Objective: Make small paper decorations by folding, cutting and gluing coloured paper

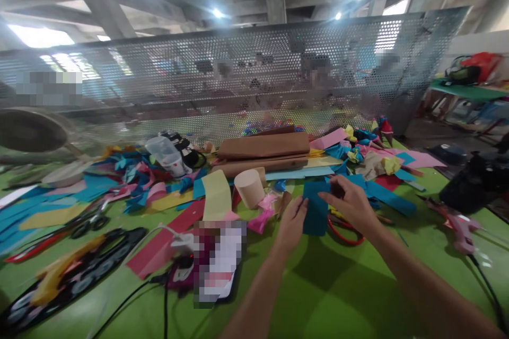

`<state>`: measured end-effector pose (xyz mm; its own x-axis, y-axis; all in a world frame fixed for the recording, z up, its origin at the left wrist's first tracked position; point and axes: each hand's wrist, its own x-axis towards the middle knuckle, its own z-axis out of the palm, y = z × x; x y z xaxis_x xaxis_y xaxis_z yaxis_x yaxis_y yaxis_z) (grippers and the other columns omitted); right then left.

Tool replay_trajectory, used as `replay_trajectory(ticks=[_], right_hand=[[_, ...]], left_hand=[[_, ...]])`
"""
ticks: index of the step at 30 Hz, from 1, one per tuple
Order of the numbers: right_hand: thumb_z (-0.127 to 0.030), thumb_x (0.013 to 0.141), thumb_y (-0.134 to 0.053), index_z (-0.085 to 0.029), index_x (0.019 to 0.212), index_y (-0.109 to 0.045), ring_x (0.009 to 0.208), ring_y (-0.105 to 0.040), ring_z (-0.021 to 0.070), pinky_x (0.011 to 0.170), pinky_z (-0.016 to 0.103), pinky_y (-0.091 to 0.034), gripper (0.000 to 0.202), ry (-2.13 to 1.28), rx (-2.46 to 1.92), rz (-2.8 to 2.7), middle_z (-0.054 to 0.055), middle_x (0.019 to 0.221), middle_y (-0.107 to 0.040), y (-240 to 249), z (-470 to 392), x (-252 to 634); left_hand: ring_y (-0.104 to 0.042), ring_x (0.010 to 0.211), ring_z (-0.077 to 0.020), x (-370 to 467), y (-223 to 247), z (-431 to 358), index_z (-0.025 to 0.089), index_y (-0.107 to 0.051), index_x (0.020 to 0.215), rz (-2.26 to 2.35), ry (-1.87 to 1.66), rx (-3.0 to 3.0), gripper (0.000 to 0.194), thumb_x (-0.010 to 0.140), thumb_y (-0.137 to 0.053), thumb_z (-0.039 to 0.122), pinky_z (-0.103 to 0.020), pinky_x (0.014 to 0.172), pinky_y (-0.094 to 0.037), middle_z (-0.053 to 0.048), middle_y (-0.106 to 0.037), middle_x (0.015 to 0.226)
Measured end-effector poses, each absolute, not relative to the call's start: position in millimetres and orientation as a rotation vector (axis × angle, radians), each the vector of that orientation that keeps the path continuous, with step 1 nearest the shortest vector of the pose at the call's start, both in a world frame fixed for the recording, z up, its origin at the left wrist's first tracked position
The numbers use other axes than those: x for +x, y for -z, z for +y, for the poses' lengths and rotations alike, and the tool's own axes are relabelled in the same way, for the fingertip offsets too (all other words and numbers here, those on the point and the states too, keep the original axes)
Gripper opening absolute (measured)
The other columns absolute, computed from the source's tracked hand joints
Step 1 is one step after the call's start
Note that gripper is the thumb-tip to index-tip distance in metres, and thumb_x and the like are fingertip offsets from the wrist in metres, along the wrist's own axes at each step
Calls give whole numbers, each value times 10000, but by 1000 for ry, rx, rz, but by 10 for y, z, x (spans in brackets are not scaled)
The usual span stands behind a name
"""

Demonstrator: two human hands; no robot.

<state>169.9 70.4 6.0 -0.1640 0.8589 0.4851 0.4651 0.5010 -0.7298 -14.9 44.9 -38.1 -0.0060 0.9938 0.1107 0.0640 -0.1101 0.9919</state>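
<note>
A small rectangular piece of blue paper (315, 220) is held upright above the green table. My left hand (293, 222) pinches it along its left edge, thumb on the near face. At the upper right edge, my right hand (352, 200) has its fingers bent and its thumb over the paper; the exact contact is partly hidden. Behind my right forearm lie red-handled scissors (347, 237), partly covered. Left of my left hand are a crumpled pink paper piece (263, 212) and a cream paper roll (249, 189) standing tilted.
Brown paper (264, 145) and coloured scraps line the back, before a perforated metal screen (207, 74). A phone (225, 265), power strip (181, 273), yellow glue gun (59, 270) and black scissors (90, 222) lie left. A pink glue gun (461, 235) with a cable stands right.
</note>
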Motion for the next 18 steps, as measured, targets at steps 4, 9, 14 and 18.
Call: replay_trajectory(ticks=[4, 9, 14, 18], right_hand=[[-465, 867, -666, -224, 663, -449, 583, -427, 128, 541, 262, -325, 383, -811, -1059, -1649, -55, 607, -428, 15, 685, 1580], [-483, 853, -670, -232, 645, -438, 590, -433, 138, 539, 269, -345, 400, -770, -1116, -1577, -49, 610, -448, 119, 601, 1425], [-518, 950, -540, -269, 755, -659, 681, -621, 197, 598, 303, -493, 338, -677, -1267, -1711, -16, 729, -678, 1, 808, 1707], [-401, 993, -533, -235, 1042, -703, 1005, -662, 248, 865, 396, -540, 243, -489, -1608, -1654, 45, 1044, -719, -86, 1311, 2395]], left_hand=[[-639, 1045, -286, -176, 392, 469, 210, -740, 1035, 1332, -1305, 1272, 400, 806, -675, 531, -399, 956, -508, -98, -728, 1110], [-615, 854, -204, -202, 336, 475, 182, -702, 953, 1263, -1240, 1436, 345, 860, -626, 505, -296, 766, -502, -46, -696, 898], [-572, 760, -174, -294, 322, 531, 183, -685, 851, 1264, -1303, 1410, 309, 835, -675, 491, -262, 700, -457, -17, -670, 818], [-589, 794, -178, -387, 376, 604, 186, -696, 949, 1358, -1458, 1185, 380, 789, -715, 530, -267, 731, -464, -23, -685, 876]])
